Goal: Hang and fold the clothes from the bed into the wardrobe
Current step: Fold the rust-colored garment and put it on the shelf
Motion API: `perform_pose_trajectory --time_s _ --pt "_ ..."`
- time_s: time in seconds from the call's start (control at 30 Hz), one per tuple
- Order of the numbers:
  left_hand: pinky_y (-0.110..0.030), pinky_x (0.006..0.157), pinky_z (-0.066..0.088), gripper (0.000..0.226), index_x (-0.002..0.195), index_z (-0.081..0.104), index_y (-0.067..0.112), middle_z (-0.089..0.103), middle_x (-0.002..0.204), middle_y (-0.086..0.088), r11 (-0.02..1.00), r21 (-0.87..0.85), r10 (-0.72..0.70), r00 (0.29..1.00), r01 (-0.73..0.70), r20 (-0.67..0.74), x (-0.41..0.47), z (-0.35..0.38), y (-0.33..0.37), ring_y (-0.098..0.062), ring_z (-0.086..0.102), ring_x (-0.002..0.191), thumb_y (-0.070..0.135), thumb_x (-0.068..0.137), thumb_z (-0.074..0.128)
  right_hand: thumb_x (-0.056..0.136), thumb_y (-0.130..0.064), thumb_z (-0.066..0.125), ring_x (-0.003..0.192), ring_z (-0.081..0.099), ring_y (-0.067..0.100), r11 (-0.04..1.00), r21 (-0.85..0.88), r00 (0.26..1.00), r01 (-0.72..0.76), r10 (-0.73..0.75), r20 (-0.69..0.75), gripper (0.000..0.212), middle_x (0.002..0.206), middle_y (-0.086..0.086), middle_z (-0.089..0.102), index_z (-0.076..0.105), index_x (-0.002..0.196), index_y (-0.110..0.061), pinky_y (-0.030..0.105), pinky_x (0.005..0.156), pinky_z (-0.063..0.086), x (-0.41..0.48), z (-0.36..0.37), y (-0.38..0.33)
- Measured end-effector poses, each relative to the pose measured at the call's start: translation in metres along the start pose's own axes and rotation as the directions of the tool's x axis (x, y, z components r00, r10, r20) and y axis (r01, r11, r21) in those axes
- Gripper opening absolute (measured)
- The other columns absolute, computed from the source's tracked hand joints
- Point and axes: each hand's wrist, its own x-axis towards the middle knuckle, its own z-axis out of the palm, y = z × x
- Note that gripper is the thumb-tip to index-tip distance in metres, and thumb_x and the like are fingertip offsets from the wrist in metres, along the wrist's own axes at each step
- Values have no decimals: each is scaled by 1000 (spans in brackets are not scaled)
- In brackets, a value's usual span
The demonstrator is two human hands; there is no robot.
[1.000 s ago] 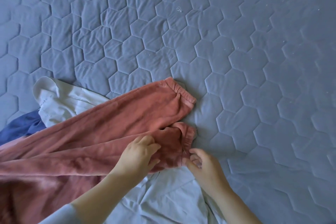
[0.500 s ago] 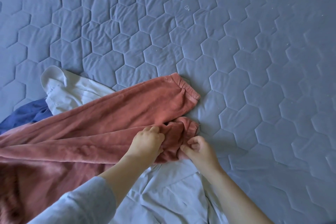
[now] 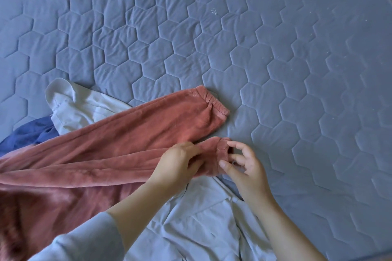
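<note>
Left hand (image 3: 178,165) grips red trousers (image 3: 127,133) on the near leg; right hand (image 3: 244,167), just beside it, pinches that cuff (image 3: 222,151).

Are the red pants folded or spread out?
Spread out. Both legs of the pants lie long across the bed; the left hand and right hand just hold one leg's end.

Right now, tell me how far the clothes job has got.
Nothing looks folded or hung. In hand: left hand grips the near leg of the rust-red trousers, right hand pinches its cuff. Left: white garment, navy garment, pale blue garment, loose on the quilt.
</note>
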Motion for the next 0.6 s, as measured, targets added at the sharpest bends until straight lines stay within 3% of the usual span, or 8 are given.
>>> perform_pose_trajectory --time_s 0.07,0.17,0.23,0.3,0.37,0.43,0.5,0.6 --pt "-24 65 42 3 82 65 18 58 72 9 991 -104 -92 994 85 -66 5 -12 3 -8 51 69 17 83 67 78 -13 80 107 66 8 1000 -1 1000 -12 12 0 47 106 -6 73 58 118 -27 30 99 48 3 -2 -3" --pt "-15 56 34 29 65 49 27 47 58 10 980 -175 -114 989 96 -98 16 -38 8 -4 45 59 19 83 70 72 -29 86 108 61 -2 990 -133 996 36 -25 89 49 108 -15 70 62 114 -31 10 92 41 6 -3 -6" --pt "-17 53 31 38 58 44 27 40 53 10 985 -156 -88 994 78 -59 26 -57 11 -5 42 55 24 84 71 77 -24 82 103 61 -1 947 -296 987 120 -81 141 33 102 -14 70 66 105 -31 13 87 42 12 1 -8" --pt "-18 52 30 38 56 47 26 42 50 11 986 -144 -91 995 83 -48 37 -72 11 -5 41 53 25 85 70 82 -19 77 96 64 11 916 -356 981 184 -145 131 9 92 -5 70 71 88 -22 29 85 47 21 5 -14" --pt "-16 55 32 28 63 55 26 49 55 11 986 -136 -110 991 98 -81 49 -84 6 -3 45 56 24 87 68 87 -17 71 96 65 22 967 -213 990 138 -128 58 6 94 5 69 71 83 -21 38 89 50 31 6 -23" --pt "-14 59 33 11 80 61 19 54 68 11 988 -103 -127 985 115 -113 64 -91 1 -3 47 65 22 90 64 92 -19 66 100 67 23 997 81 1000 13 -13 2 10 101 10 72 73 86 -21 38 93 52 42 4 -36" --pt "-21 61 28 7 95 61 13 57 81 5 993 -43 -112 988 109 -104 79 -92 -4 -13 48 77 19 92 60 93 -20 64 94 70 22 957 272 994 -103 88 64 12 96 12 74 74 87 -17 36 86 57 52 3 -50" --pt "-27 67 28 7 100 58 12 56 88 3 993 9 -119 989 120 -89 97 -85 -13 -17 48 82 14 94 55 88 -21 70 71 65 15 987 152 997 -55 46 58 17 71 1 67 67 71 -18 26 69 56 69 2 -61"
